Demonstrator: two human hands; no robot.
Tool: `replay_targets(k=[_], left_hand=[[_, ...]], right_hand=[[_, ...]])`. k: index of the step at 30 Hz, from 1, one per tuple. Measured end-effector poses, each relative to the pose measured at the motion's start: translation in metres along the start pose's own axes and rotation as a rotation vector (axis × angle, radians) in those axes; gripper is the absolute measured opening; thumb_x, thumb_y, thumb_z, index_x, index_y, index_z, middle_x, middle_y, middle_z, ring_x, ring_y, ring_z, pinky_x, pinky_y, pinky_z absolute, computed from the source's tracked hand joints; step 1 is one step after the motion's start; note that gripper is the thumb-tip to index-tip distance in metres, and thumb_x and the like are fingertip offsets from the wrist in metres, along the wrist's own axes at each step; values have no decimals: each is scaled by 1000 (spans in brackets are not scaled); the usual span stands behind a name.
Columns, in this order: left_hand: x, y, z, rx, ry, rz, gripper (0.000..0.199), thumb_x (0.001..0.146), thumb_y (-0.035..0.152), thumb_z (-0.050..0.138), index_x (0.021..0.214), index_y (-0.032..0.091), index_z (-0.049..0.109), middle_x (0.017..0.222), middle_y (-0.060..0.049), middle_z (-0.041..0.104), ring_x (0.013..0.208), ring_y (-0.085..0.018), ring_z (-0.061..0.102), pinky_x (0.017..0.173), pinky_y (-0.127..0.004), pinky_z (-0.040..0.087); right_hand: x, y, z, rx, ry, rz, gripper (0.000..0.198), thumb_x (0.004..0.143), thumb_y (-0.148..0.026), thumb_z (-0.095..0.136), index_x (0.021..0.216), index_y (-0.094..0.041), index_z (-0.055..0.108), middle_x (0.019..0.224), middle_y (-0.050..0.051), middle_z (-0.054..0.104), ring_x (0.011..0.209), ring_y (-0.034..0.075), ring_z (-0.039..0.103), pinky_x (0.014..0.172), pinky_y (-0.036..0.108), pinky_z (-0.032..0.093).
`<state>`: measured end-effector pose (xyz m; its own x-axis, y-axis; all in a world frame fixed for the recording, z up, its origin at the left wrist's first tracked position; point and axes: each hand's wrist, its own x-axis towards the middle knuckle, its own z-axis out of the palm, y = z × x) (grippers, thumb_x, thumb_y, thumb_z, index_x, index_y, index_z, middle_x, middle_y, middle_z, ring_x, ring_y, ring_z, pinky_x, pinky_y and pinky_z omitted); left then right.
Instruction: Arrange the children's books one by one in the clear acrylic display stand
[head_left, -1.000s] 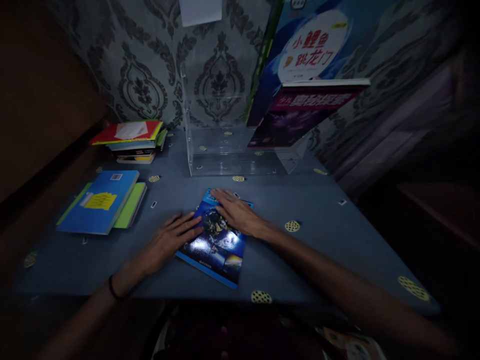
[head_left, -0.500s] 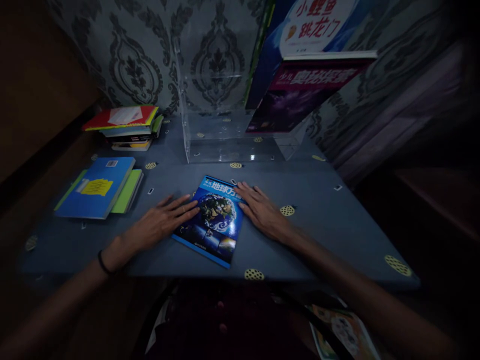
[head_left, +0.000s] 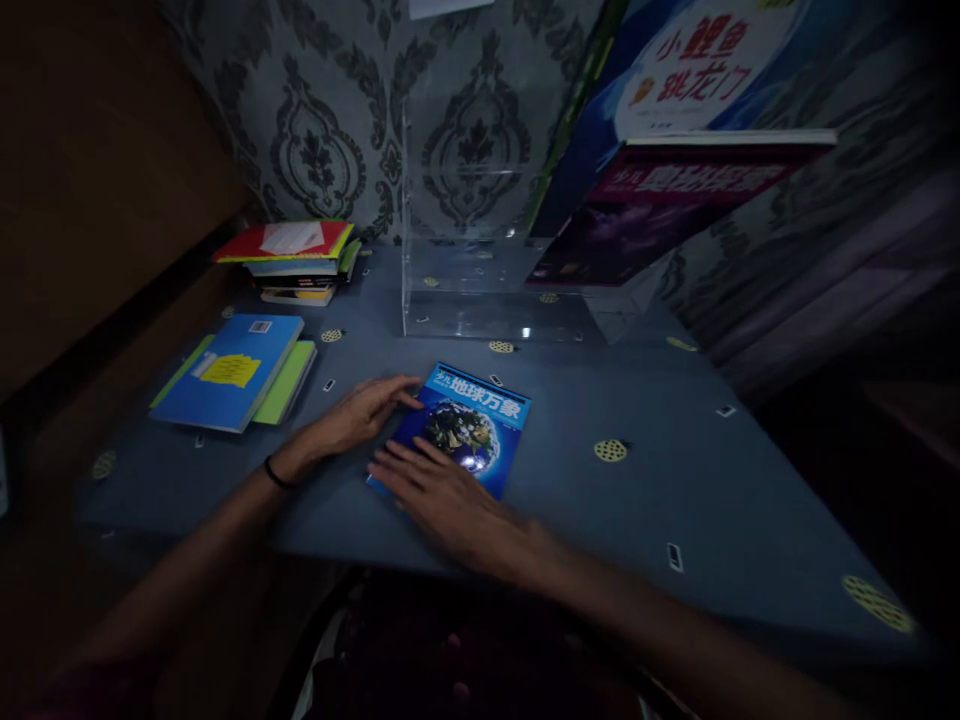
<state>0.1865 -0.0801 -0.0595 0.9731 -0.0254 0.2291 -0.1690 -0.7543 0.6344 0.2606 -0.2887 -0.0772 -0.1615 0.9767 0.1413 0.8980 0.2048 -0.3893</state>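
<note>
Resting spread right hand on glossy blue rectangular paper book near front edge of blue-grey worktop; holding loosely spread left hand at book's left edge.

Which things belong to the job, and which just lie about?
In use, likely:
globe-cover book, flat on the table
left hand, at its left edge
right hand, over its lower part

Just lying about, apparently:
red-topped book stack
blue book, on a green book
clear stand, with purple book
</note>
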Motion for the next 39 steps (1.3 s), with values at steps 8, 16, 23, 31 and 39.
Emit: replay_targets(k=[8,16,23,31,39], left_hand=[[-7,7,5,182,16,68,45,97,9,42,139,25,50,120,-4,74,121,-21,62,106,-48,44],[-11,14,10,318,35,77,33,100,14,39,126,21,59,125,-8,71,124,-22,61,104,-47,46],[7,60,41,557,-82,67,34,102,19,39,130,18,59,130,-11,68,139,-27,48,110,-51,41],[-8,109,84,619,-251,106,57,99,45,49,149,20,41,158,-10,42,150,-29,31,120,-57,28],[-16,80,18,630,-359,-55,44,96,16,46,139,24,49,144,-8,59,136,-25,51,107,-47,46]], right_hand=[[-65,-18,-17,142,-99,-66,59,101,-18,48,157,-26,29,158,3,42,152,18,24,127,49,19],[-105,22,-33,180,119,175,58,105,-32,41,159,-33,20,158,2,42,148,24,34,123,57,27],[-93,95,-38,128,314,349,50,105,-34,36,155,-38,31,155,1,46,145,27,40,121,63,28],[-87,94,-43,189,403,360,43,102,-32,42,144,-26,49,149,9,54,140,27,47,118,60,33],[-89,91,-55,568,563,437,38,101,-31,43,133,-21,59,108,9,75,100,23,71,90,45,57]])
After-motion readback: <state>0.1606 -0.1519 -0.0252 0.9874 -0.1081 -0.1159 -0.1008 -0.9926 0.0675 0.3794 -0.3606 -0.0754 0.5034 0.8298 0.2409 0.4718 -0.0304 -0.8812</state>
